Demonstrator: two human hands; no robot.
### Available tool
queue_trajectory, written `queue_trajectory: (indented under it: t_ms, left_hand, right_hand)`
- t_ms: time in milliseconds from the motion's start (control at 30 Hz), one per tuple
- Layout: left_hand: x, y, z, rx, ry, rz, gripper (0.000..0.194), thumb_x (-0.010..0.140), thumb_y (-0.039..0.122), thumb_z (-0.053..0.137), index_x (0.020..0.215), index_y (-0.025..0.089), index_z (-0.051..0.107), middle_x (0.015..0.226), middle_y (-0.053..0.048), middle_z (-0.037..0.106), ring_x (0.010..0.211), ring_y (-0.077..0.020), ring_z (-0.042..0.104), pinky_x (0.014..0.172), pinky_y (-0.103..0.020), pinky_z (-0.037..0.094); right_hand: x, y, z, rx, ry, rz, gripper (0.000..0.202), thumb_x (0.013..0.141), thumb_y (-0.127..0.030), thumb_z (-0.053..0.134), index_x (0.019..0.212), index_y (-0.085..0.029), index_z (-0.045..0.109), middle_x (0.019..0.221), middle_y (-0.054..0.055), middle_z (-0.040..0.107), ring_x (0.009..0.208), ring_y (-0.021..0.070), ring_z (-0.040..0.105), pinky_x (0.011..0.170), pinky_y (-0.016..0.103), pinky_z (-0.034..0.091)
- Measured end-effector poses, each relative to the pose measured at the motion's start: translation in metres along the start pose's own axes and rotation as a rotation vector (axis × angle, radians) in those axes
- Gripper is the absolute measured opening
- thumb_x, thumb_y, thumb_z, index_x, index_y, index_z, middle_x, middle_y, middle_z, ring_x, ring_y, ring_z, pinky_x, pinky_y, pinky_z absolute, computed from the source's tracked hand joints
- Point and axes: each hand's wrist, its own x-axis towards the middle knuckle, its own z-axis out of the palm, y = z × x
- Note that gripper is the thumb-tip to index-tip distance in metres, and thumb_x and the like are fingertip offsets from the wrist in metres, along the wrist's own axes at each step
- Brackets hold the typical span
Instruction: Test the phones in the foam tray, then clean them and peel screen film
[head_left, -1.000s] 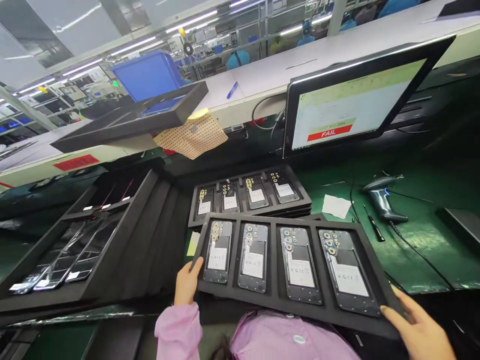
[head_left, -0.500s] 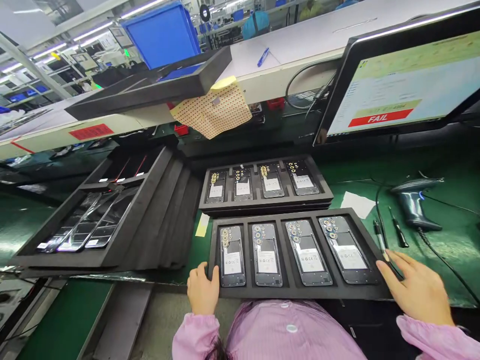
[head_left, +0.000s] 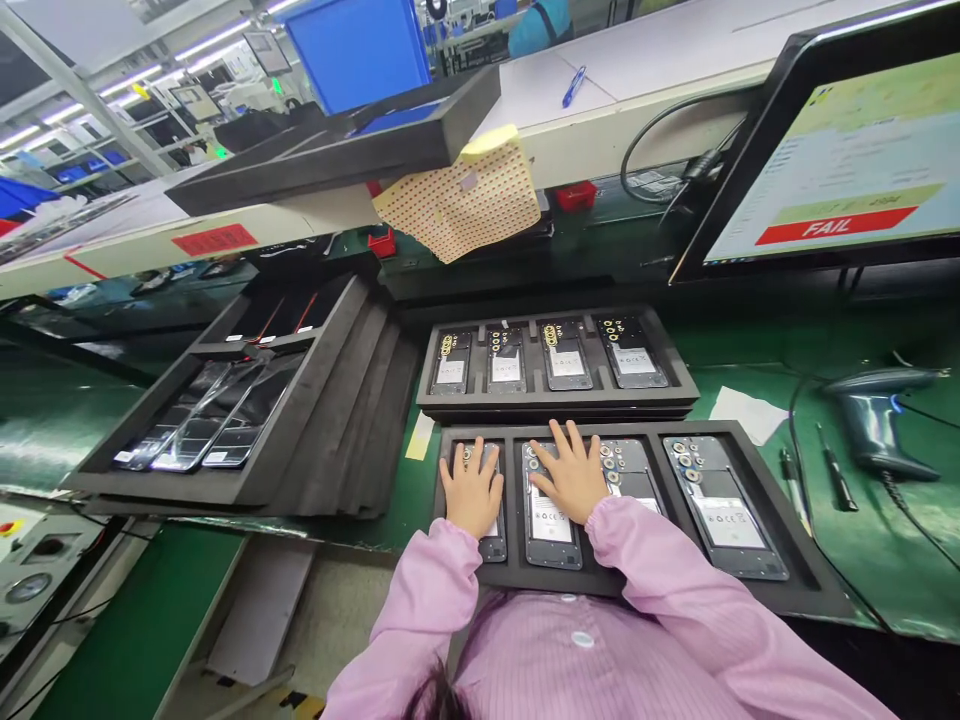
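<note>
A black foam tray lies at the bench's front edge with several opened phones in its slots. My left hand rests with fingers spread over the leftmost phone, covering most of it. Over the second phone and the gap beside the third phone is my right hand, its fingers also spread. The rightmost phone is uncovered. Neither hand wraps around anything. Right behind stands a similar foam tray with several more phones.
Stacked foam trays with wrapped panels stand at the left. At the right are a scanner, a screwdriver, a pen, cables and white paper. A monitor reading FAIL stands behind them.
Both hands have left the sides of the front tray and moved inward over its phones, fingers spread. The view has shifted, so the bench items appear farther right.
</note>
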Motion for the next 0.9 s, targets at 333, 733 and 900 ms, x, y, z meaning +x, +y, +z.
queue_trajectory:
  t_ms: [333, 733, 900]
  left_hand:
    - [0.001, -0.011, -0.006, 0.002, 0.103, -0.24, 0.044, 0.087, 0.04, 0.036, 0.127, 0.03, 0.05, 0.148, -0.006, 0.028, 0.136, -0.0391, 0.012, 0.1, -0.068, 0.011]
    - [-0.032, -0.027, -0.014, 0.072, 0.03, -0.262, 0.044, 0.088, 0.04, 0.034, 0.129, 0.031, 0.049, 0.148, -0.004, 0.027, 0.135, -0.0407, 0.013, 0.101, -0.066, 0.016]
    - [-0.068, -0.031, -0.018, 0.078, 0.02, -0.086, 0.041, 0.088, 0.034, 0.035, 0.124, 0.026, 0.055, 0.144, -0.003, 0.036, 0.134, -0.0395, 0.016, 0.103, -0.061, 0.021]
  right_hand:
    - [-0.013, 0.015, -0.006, -0.087, 0.015, 0.143, 0.045, 0.088, -0.05, 0.04, 0.122, -0.026, 0.057, 0.144, 0.013, 0.035, 0.131, 0.0408, 0.024, 0.094, 0.066, 0.023]
    - [-0.047, 0.027, -0.011, -0.08, -0.002, -0.034, 0.042, 0.088, -0.048, 0.042, 0.112, -0.023, 0.065, 0.139, 0.013, 0.041, 0.127, 0.0425, 0.028, 0.091, 0.065, 0.03]
    - [-0.07, 0.028, -0.018, -0.059, -0.049, -0.157, 0.039, 0.087, -0.046, 0.044, 0.109, -0.024, 0.066, 0.137, 0.015, 0.043, 0.126, 0.044, 0.029, 0.09, 0.065, 0.032]
